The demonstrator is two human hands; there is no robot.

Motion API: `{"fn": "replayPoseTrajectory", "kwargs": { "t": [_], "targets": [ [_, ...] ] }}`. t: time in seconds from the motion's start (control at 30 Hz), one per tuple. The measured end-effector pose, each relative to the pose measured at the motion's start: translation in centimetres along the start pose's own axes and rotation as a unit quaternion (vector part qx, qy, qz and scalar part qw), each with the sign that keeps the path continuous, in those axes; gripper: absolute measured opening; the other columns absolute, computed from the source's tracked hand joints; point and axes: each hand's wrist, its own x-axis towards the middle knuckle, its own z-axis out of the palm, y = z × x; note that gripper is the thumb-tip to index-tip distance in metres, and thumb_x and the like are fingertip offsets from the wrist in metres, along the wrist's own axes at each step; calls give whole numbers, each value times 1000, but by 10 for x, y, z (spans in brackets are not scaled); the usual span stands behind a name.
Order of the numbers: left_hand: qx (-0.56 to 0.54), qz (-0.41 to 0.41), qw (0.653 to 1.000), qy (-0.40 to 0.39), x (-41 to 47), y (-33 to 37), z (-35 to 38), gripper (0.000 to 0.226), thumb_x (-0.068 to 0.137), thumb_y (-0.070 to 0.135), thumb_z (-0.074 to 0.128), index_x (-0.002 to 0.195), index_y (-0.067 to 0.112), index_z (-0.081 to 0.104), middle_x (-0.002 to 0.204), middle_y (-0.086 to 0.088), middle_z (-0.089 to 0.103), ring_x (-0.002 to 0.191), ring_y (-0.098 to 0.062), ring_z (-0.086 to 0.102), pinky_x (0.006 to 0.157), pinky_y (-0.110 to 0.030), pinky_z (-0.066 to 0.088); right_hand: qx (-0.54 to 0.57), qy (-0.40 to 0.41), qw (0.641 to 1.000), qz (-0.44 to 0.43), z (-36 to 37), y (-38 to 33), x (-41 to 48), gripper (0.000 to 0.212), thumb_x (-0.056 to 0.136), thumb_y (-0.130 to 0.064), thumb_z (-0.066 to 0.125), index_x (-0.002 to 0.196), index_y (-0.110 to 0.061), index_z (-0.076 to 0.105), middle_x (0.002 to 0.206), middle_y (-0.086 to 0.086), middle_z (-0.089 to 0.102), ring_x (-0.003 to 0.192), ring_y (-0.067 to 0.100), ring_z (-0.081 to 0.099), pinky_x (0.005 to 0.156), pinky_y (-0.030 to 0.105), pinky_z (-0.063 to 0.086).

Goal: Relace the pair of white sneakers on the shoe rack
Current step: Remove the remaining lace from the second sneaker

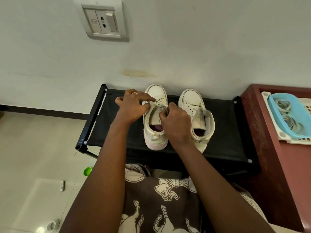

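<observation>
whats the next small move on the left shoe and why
Probably pull the lace snug across the left sneaker, then feed an end into the next eyelet. Both hands pinch it above the tongue with only the lower rows crossed, and the right sneaker shows bare eyelets.

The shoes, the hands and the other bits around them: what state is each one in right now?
Left sneaker: on the rack, partly laced.
Right sneaker: beside it, eyelets empty, unlaced.
Lace: held between both hands over the left sneaker.
Left hand: pinching the lace.
Right hand: pinching the lace.
Shoe rack: upright, carrying both sneakers.
Blue tub: open, holding bands.
</observation>
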Motion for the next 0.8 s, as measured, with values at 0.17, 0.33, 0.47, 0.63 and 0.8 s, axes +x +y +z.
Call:
{"fn": "replayPoseTrajectory", "kwargs": {
  "t": [0.17,0.33,0.47,0.63,0.8],
  "targets": [
    [51,-15,999,-11,5,1,5,17,91,31,58,102,36,70,118,14,61,125,-16,27,105,-44,18,-1,-9,1000,-7,0,2,-1,19,90,-15,56,94,3,62,79,17,65,69,31,61,60,27,35],
    [46,-46,997,30,7,1,11,26,94,16,49,100,32,69,107,10,62,119,-22,30,100,-46,24,-3,-3,1000,-10,1,2,-1,19,90,-15,55,94,3,61,78,18,64,69,32,61,59,29,35],
    [-32,-145,983,107,7,1,9,32,95,9,41,100,27,67,102,7,54,122,-23,31,98,-45,23,-10,4,1000,-16,1,3,-2,20,90,-16,55,96,2,61,81,18,65,71,33,61,60,29,34],
    [-146,-253,939,184,11,-18,3,28,96,13,39,98,24,66,115,-5,60,118,-27,45,100,-46,34,-15,2,1000,-15,3,2,-1,17,86,-14,59,92,2,62,77,18,65,67,34,62,58,29,35],
    [-64,-164,976,130,10,-8,-1,30,97,21,41,119,29,60,136,2,47,132,-27,29,104,-44,20,-27,43,999,-11,7,0,0,11,74,-7,68,76,1,61,59,14,59,48,32,57,50,23,31]
  ]
}}
